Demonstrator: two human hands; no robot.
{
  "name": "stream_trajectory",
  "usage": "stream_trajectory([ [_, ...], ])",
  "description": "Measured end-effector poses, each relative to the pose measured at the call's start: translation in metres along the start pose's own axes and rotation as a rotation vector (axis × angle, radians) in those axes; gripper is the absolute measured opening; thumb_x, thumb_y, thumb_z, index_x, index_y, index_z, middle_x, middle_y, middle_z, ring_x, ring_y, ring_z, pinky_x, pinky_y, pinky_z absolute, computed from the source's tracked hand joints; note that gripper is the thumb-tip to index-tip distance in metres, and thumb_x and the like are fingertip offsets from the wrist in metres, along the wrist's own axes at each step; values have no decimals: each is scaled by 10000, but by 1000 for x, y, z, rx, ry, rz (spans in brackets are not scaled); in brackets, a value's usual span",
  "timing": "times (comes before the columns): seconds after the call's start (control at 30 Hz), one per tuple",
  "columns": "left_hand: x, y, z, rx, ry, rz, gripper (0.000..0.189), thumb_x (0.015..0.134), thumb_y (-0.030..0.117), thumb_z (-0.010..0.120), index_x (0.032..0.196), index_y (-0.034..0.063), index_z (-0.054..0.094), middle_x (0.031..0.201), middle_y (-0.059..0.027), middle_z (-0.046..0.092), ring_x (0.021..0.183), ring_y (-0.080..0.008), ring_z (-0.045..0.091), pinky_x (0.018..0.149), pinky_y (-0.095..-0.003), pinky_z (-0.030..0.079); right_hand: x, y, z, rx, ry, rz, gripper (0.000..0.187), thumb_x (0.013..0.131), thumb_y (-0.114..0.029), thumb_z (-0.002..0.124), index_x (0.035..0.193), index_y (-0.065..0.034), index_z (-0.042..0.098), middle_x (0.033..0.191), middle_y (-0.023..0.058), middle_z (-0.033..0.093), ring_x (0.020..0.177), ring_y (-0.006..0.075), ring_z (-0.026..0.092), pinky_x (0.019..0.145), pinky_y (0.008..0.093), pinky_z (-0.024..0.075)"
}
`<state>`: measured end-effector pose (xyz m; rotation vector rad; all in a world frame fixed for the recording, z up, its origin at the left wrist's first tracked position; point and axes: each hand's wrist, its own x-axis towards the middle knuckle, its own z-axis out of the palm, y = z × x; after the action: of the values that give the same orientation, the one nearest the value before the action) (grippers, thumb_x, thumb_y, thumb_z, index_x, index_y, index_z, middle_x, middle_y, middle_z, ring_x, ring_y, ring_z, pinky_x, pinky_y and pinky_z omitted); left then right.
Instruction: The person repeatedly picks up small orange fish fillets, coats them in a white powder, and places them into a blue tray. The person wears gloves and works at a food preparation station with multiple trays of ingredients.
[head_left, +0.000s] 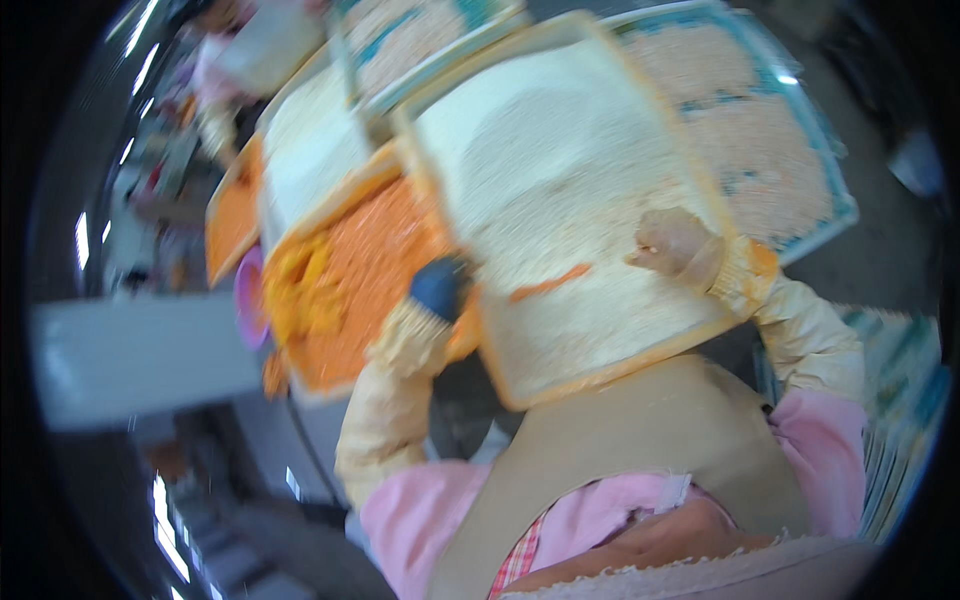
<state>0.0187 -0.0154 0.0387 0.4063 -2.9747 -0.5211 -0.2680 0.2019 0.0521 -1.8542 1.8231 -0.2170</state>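
A tray of white crumbs (555, 150), with a thick pale rim, lies before me. Near its right edge is my right hand (675, 247) in a pale, crumb-dusted glove, fingers curled; blur hides whether it holds anything. An orange strip (551, 283) lies on the crumbs between my hands. My left hand (441, 289), in a dark blue glove, is over the border between the crumb tray and a tub of wet orange mixture (375, 247); its grip is unclear. Yellow-orange pieces (307, 289) lie at the left side of that tub.
Trays of pale pink crumbed pieces with blue-green liners stand at the right (765, 142) and top (420, 37). Another white crumb tray (315, 142) and a purple bowl (250, 296) are to the left. A co-worker (217, 82) stands at upper left. Stacked trays (892, 412) stand at lower right.
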Motion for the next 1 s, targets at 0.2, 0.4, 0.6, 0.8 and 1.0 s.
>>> stream_trajectory([
  [0.2, 25, -5, -12, -673, -27, -176, 102, 748, 18, 536, 837, -15, 573, 806, -106, 596, 706, -166, 564, 639, -261, 453, -160, 73, -20, -160, 911, 387, 351, 718, -218, 567, 1024, -63, 499, 1090, 139, 451, 1004, 271, 440, 834, 350, 366],
  [0.4, 81, 16, -35, -1391, -188, -368, 114, 780, 4, 491, 857, -61, 543, 790, -123, 572, 646, -141, 512, 569, -233, 416, -445, 97, -81, -800, 1682, 1289, 369, 729, -175, 570, 1045, -14, 467, 1030, 159, 487, 997, 283, 444, 860, 350, 337],
  [0.6, 125, 60, -30, -747, -106, -172, 118, 771, 64, 536, 816, -37, 575, 692, -63, 565, 585, -111, 492, 516, -215, 388, -681, 79, -20, -732, 1549, 2704, 475, 712, -370, 566, 1066, -71, 461, 973, 139, 536, 810, 306, 547, 708, 412, 425],
  [0.8, 153, 83, -24, -787, -193, -89, 145, 778, 133, 537, 797, -7, 571, 719, -50, 576, 638, -105, 511, 556, -227, 405, -802, 118, 40, -314, 1031, 2468, 471, 709, -366, 569, 1047, -52, 474, 978, 158, 531, 824, 303, 543, 711, 410, 422],
  [1.0, 159, 78, -14, -969, -224, -89, 137, 773, 56, 528, 890, -9, 559, 809, -58, 581, 704, -110, 515, 614, -222, 414, -827, 149, 59, -358, 967, 2317, 468, 707, -362, 573, 1029, -33, 486, 983, 178, 526, 838, 300, 539, 713, 409, 419],
])
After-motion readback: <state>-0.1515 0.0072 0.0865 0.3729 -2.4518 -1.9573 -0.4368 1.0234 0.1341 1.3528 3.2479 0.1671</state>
